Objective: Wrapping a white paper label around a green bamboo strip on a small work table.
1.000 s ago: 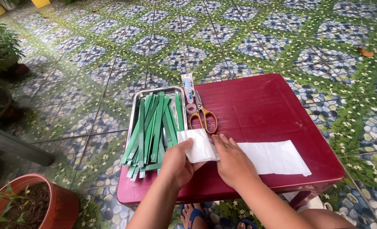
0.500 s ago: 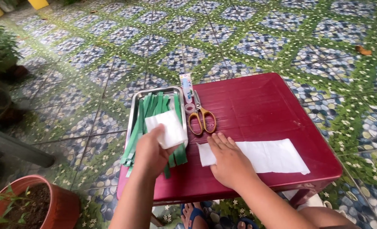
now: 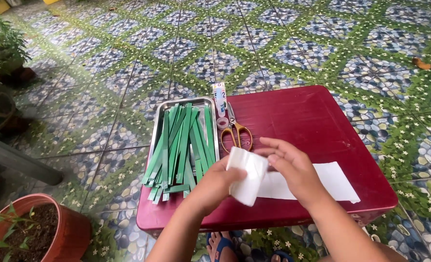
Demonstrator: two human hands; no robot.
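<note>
My left hand (image 3: 214, 183) grips a small white paper piece (image 3: 246, 173) and holds it up over the front of the dark red table (image 3: 303, 116). My right hand (image 3: 289, 165) reaches in from the right, fingers spread, its fingertips at the top edge of that piece. A longer white paper sheet (image 3: 332, 182) lies flat on the table beneath my right hand. To the left, a metal tray (image 3: 161, 114) holds several long green paper strips (image 3: 181, 145) that hang over its near edge.
Orange-handled scissors (image 3: 235, 131) and a small glue tube (image 3: 220, 98) lie next to the tray. A terracotta pot with soil (image 3: 36, 233) stands at the lower left, with more potted plants (image 3: 4, 48) at the far left. My sandalled feet (image 3: 220, 245) show under the table on the patterned tile floor.
My left hand carried the small white piece from over the green strips back right to the table's front. My right hand lifted off the long sheet and met it.
</note>
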